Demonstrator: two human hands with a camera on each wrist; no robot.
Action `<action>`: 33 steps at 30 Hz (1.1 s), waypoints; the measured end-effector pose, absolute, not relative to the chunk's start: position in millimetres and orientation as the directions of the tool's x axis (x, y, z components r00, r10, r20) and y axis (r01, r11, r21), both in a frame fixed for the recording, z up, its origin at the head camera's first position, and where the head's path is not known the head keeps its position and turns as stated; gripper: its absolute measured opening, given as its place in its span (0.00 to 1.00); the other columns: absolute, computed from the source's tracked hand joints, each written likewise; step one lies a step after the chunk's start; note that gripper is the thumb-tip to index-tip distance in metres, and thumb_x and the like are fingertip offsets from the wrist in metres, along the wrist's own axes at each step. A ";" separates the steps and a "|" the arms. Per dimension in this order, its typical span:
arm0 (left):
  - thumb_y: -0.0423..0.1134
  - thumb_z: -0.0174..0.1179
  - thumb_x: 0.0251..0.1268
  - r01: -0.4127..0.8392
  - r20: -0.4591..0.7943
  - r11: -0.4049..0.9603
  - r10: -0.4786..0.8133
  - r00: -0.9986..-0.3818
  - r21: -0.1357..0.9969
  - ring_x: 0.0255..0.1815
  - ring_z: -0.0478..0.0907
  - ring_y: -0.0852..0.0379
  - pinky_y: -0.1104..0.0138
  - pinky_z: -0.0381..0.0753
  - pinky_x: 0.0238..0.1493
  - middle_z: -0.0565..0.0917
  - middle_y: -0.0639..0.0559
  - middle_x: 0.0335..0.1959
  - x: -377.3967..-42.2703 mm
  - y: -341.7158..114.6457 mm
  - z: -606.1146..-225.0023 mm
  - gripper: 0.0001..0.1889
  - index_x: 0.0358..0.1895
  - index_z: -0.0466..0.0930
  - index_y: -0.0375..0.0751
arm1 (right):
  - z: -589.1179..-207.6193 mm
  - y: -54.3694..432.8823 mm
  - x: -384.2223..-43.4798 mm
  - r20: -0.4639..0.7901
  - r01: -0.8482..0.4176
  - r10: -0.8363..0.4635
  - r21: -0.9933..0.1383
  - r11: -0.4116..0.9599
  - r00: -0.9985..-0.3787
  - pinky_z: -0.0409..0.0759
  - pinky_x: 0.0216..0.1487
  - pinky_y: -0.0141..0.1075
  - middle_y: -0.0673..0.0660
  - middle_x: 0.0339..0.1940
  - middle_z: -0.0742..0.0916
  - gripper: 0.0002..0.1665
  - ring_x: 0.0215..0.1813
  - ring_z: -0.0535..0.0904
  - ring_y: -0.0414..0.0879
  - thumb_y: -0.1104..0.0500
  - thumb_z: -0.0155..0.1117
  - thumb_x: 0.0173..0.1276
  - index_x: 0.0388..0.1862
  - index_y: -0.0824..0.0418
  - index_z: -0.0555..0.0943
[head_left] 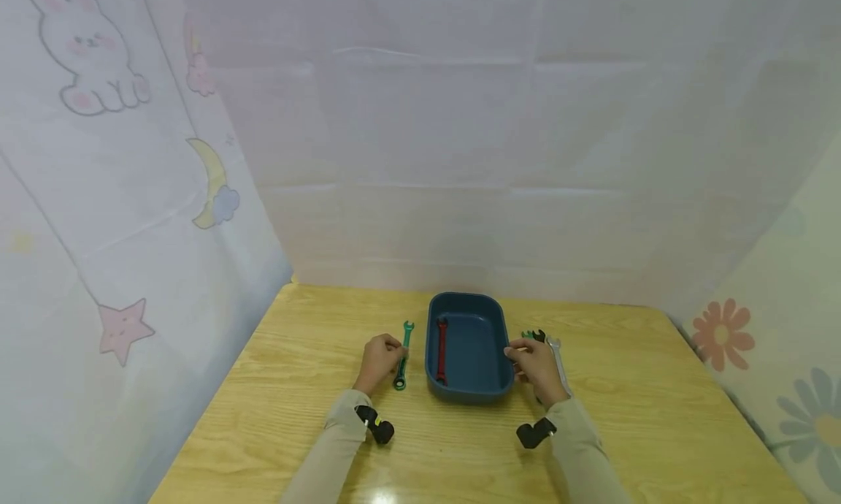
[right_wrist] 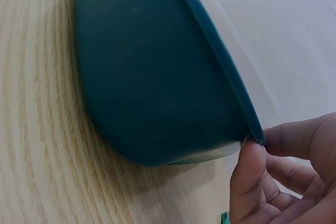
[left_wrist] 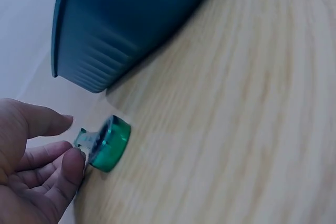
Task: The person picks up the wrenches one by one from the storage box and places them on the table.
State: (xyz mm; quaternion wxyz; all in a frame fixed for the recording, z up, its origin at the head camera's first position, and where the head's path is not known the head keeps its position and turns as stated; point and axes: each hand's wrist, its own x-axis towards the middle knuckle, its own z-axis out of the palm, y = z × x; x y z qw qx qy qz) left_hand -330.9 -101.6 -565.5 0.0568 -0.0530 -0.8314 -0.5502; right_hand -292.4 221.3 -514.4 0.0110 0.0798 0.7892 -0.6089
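A green combination wrench (head_left: 407, 336) lies on the table left of a blue rectangular bin (head_left: 468, 396). My left hand (head_left: 381, 361) pinches that wrench around mid-shaft. In the left wrist view its green ring end (left_wrist: 111, 145) sticks out past the thumb and fingertips of my left hand (left_wrist: 39, 156). At the bin's right side, my right hand (head_left: 535, 365) grips the rim between thumb and index finger, as the right wrist view shows at the bin rim (right_wrist: 231, 77). Inside the bin, along its left wall, lies a red wrench (head_left: 442, 350).
Right of the bin, partly behind my right hand, lie a silver wrench (head_left: 557, 358), a black wrench (head_left: 539, 335) and a green-ended wrench (head_left: 528, 334). The wooden table (head_left: 276, 387) meets a pale cloth backdrop (head_left: 427, 234) at the back.
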 end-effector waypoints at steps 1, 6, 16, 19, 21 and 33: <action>0.31 0.66 0.64 0.149 0.154 0.396 0.021 -0.988 0.906 0.19 0.77 0.58 0.67 0.79 0.20 0.83 0.46 0.27 -331.2 -101.0 -565.0 0.08 0.40 0.82 0.27 | -514.2 221.4 -292.6 -0.118 0.142 0.112 -0.959 0.244 -0.987 0.83 0.26 0.40 0.65 0.39 0.84 0.20 0.24 0.78 0.45 0.63 0.61 0.73 0.60 0.73 0.77; 0.32 0.67 0.63 0.143 0.156 0.411 0.001 -0.988 0.900 0.24 0.78 0.58 0.66 0.80 0.26 0.82 0.47 0.29 -333.5 -98.6 -559.9 0.10 0.42 0.83 0.28 | -514.2 221.7 -294.5 -0.118 0.141 0.108 -0.960 0.240 -0.987 0.83 0.26 0.40 0.68 0.40 0.84 0.21 0.24 0.79 0.44 0.63 0.62 0.73 0.60 0.73 0.77; 0.29 0.66 0.64 0.180 0.180 0.238 0.023 -0.983 0.954 0.31 0.82 0.48 0.60 0.86 0.32 0.82 0.43 0.35 -328.7 -89.3 -540.8 0.13 0.47 0.78 0.23 | -517.5 223.3 -294.7 -0.109 0.131 0.104 -0.964 0.232 -0.989 0.83 0.25 0.40 0.65 0.38 0.84 0.20 0.23 0.78 0.44 0.64 0.62 0.72 0.59 0.74 0.77; 0.27 0.65 0.64 0.183 0.178 0.167 0.044 -0.983 0.969 0.35 0.83 0.37 0.51 0.87 0.40 0.82 0.40 0.36 -328.9 -85.6 -536.1 0.14 0.48 0.77 0.21 | -518.1 223.3 -294.8 -0.109 0.131 0.107 -0.965 0.228 -0.988 0.83 0.25 0.40 0.65 0.38 0.84 0.20 0.23 0.77 0.44 0.63 0.62 0.72 0.59 0.73 0.77; 0.26 0.65 0.63 0.181 0.175 0.136 0.056 -0.983 0.974 0.38 0.83 0.32 0.47 0.86 0.42 0.82 0.39 0.36 -329.3 -83.4 -534.4 0.14 0.49 0.77 0.21 | -518.6 223.3 -294.2 -0.114 0.136 0.108 -0.965 0.225 -0.988 0.83 0.25 0.40 0.65 0.38 0.84 0.20 0.23 0.77 0.44 0.63 0.63 0.72 0.59 0.73 0.77; 0.28 0.65 0.65 0.218 0.206 0.153 0.088 -0.975 0.964 0.38 0.82 0.27 0.40 0.83 0.42 0.84 0.35 0.38 -331.0 -76.9 -522.8 0.11 0.48 0.79 0.28 | -518.0 223.7 -294.5 -0.099 0.120 0.101 -0.966 0.229 -0.990 0.83 0.24 0.41 0.67 0.39 0.84 0.20 0.23 0.77 0.44 0.63 0.63 0.72 0.58 0.73 0.77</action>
